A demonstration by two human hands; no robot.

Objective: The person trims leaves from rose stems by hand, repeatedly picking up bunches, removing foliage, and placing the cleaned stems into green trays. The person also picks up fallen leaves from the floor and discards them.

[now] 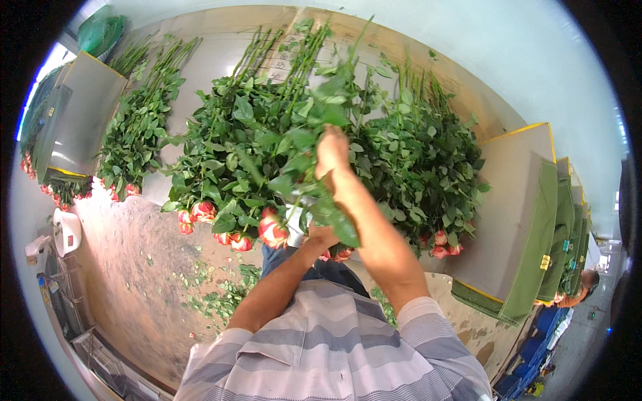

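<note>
Leafy rose stems with red-and-white blooms lie in piles across the metal table (193,75), heads toward me and cut ends at the far side. My right hand (333,148) reaches in among blurred green leaves over the middle pile; its fingers are partly hidden by foliage. Nearer my body, my left hand (321,234) is close to the rose heads, mostly covered by leaves and my right forearm. A large red-and-white rose (273,230) hangs just left of it. Length marks with numbers (281,65) show on the table between the stems.
A grey divider panel (511,200) with yellow edging and green cloth stands at the right, another panel (88,110) at the left. Fallen leaves (220,295) litter the floor. A white tub (67,231) is at far left; another person (577,293) is at far right, beyond the panels.
</note>
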